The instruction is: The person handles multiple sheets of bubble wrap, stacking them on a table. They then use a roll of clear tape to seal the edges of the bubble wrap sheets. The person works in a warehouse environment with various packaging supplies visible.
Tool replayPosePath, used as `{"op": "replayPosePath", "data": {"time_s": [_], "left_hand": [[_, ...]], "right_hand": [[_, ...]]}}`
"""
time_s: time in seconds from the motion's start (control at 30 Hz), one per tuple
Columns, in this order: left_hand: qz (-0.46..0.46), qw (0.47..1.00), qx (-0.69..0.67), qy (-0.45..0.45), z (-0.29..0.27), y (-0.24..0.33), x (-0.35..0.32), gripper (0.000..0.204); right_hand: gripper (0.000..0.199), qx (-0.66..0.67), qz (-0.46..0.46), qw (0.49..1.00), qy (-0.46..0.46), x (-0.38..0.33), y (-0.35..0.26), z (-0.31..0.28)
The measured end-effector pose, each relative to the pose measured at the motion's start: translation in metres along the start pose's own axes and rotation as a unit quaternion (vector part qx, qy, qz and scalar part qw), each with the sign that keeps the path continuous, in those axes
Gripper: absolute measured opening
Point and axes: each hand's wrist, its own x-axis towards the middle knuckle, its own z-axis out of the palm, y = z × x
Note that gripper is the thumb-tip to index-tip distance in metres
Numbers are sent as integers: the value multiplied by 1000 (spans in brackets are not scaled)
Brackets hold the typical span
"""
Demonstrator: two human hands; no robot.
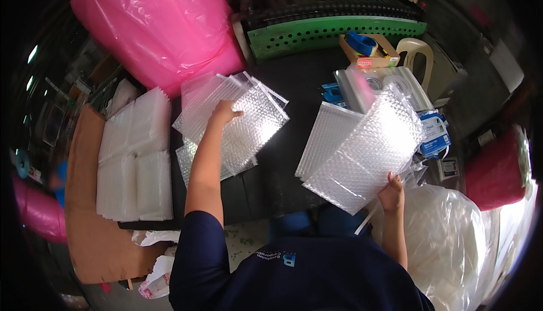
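Scene lit from above, moderately bright at centre. Strong glare thrown off bubble-wrap sheet [240,121] just beyond left hand [223,111] fingertips; sheet [367,147] above right hand [391,192] fingers also washed out, its upper edge smeared by motion blur. Dark table [300,79] between hands left underexposed. Heavy fisheye bending seen toward rim; corners vignetted to black. Far edges soft, dim, detail lost. White bag [452,237] beside right fingers blown out.

Left hand [223,112] outstretched, right hand [391,193] gripping
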Motion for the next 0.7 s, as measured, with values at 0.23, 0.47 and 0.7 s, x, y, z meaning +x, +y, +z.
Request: {"op": "replayPosePath", "data": {"time_s": [0.23, 0.47, 0.7], "left_hand": [[165, 935, -266, 166, -56, 48, -73, 45], [137, 809, -497, 281, -46, 87, -262, 59], [183, 533, -793, 230, 8, 73, -303, 99]], "right_hand": [[41, -5, 45, 999, -21, -6, 0, 33], [58, -70, 156, 965, -197, 29, 67, 131], [79, -212, -35, 936, -278, 37, 101, 193]]}}
